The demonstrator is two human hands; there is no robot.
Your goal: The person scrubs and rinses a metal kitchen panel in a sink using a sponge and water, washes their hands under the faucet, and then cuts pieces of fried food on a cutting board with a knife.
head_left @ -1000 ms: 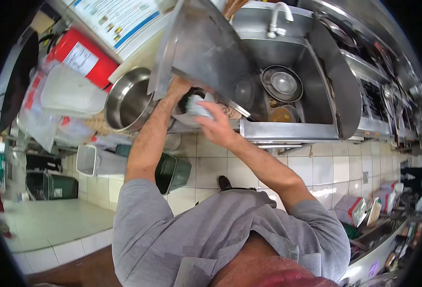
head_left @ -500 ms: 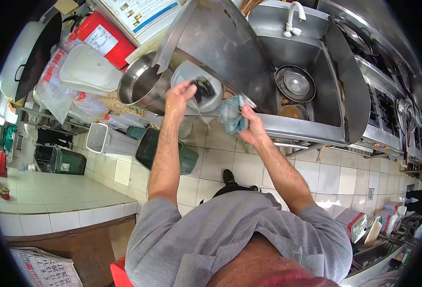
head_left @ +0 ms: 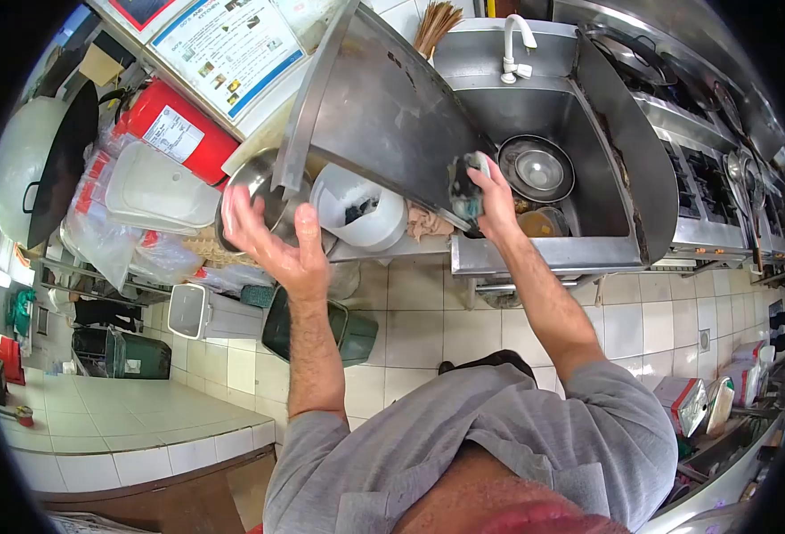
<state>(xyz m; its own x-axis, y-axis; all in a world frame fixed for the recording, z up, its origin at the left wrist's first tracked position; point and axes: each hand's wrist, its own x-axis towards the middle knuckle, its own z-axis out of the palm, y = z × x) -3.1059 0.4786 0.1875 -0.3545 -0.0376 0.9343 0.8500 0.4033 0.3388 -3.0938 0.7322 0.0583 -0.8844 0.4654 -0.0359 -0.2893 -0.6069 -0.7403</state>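
Observation:
My left hand (head_left: 278, 245) is empty, its wet fingers spread apart over the rim of a steel pot (head_left: 254, 173). Beside it stands a round white bucket (head_left: 334, 200) with a small dark crumpled thing (head_left: 361, 210) inside. My right hand (head_left: 496, 198) is closed around a teal scrubbing cloth (head_left: 463, 182), with something dark showing at its upper part. That hand hovers at the left edge of the steel sink (head_left: 544, 102), near the tilted metal panel (head_left: 392, 98). A round pan (head_left: 563, 173) with a metal bowl (head_left: 539, 169) in it lies in the basin.
A white faucet (head_left: 514, 49) rises behind the sink. A tan cloth (head_left: 428, 222) lies by the bucket. Left of the pot are a red fire extinguisher (head_left: 174, 132) and a pale plastic tub (head_left: 162, 189). A green bin (head_left: 348, 325) stands on the tiled floor. Stove burners (head_left: 695, 178) are at right.
My left hand has released the dark thing, which now lies in the bucket, and has opened and moved left. My right hand has carried the cloth up and right to the sink.

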